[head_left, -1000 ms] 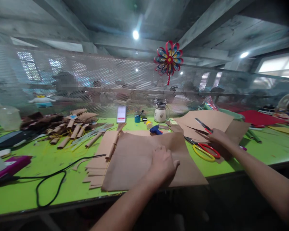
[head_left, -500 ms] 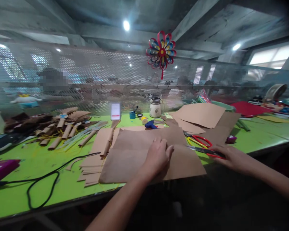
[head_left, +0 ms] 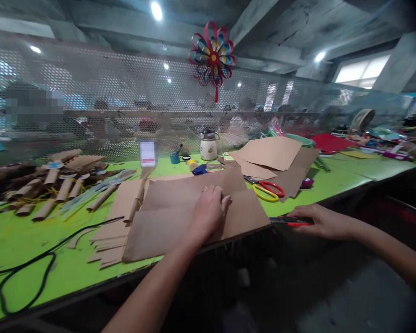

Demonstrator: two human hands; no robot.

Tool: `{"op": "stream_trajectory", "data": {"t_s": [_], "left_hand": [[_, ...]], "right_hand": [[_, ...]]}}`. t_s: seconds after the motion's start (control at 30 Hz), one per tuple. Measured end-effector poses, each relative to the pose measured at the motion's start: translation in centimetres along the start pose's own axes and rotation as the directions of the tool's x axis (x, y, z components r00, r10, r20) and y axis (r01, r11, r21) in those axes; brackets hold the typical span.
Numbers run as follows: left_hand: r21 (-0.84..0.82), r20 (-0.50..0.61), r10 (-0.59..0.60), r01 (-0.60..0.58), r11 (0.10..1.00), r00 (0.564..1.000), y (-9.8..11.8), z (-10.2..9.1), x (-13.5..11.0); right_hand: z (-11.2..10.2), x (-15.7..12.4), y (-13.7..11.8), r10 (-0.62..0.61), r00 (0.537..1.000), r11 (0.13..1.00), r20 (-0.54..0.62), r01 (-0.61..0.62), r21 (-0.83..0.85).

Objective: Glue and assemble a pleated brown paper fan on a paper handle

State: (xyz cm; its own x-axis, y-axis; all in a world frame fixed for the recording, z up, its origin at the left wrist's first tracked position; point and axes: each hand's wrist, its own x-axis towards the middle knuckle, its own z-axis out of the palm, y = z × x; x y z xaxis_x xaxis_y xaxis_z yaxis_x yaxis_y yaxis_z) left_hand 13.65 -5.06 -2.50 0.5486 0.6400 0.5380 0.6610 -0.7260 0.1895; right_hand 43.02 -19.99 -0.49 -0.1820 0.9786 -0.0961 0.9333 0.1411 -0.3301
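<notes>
No lettering, brand or number can be read; near the far edge of the worktop (head_left: 72,273), the phone screen (head_left: 147,153) is pixelated, leaving only a pale panel with a reddish strip low on it; along that same edge, the pale flask (head_left: 208,148) bears dark marks too small to make out; the little yellowish card (head_left: 228,157) just beside it is likewise illegible.

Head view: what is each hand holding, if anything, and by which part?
Right hand: what looks like a red-and-black utility knife, held by its handle. Left hand: rests on the brown paper, no grip visible.
</notes>
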Motion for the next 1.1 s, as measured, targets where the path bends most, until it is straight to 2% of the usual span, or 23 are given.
{"op": "stream_trajectory", "data": {"t_s": [0.17,0.33,0.4,0.47,0.57,0.63,0.67,0.83,1.1], "left_hand": [[0.14,0.039,-0.034,0.028,0.99,0.999,0.6,0.9,0.2],[0.223,0.072,-0.051,0.034,0.974,0.996,0.9,0.7,0.3],[0.207,0.085,0.014,-0.031,0.978,0.996,1.2,0.4,0.4],[0.151,0.125,0.135,-0.153,0.977,0.983,1.8,0.2,0.4],[0.025,0.232,0.345,-0.36,0.933,0.909,2.7,0.1,0.1],[-0.047,0.289,0.434,-0.44,0.897,0.853,2.9,0.4,-0.2],[-0.069,0.298,0.453,-0.454,0.888,0.84,2.9,0.6,-0.5],[-0.091,0.243,0.405,-0.395,0.914,0.881,2.3,1.4,-1.4],[-0.091,0.251,0.403,-0.393,0.915,0.88,2.4,1.3,-1.6]], "right_hand": [[0.5,-0.5,0.4,-0.016,1.0,1.0,-0.019,0.015,-0.027],[0.8,-0.3,0.5,-0.021,0.999,0.999,-0.035,0.02,-0.036],[0.9,-0.2,0.5,-0.029,0.999,0.999,-0.031,0.028,-0.034],[1.1,-0.1,0.6,-0.035,0.999,0.999,-0.028,0.034,-0.037],[1.3,0.1,0.5,-0.028,0.999,0.998,-0.024,0.026,-0.051],[1.4,0.1,0.3,-0.016,1.0,0.998,-0.021,0.015,-0.056],[1.4,0.2,0.2,-0.012,1.0,0.998,-0.019,0.011,-0.058],[1.5,0.4,-0.6,-0.011,1.0,0.997,-0.029,0.008,-0.076],[1.4,0.5,-0.7,0.043,0.999,0.995,-0.018,-0.044,-0.089]]}}
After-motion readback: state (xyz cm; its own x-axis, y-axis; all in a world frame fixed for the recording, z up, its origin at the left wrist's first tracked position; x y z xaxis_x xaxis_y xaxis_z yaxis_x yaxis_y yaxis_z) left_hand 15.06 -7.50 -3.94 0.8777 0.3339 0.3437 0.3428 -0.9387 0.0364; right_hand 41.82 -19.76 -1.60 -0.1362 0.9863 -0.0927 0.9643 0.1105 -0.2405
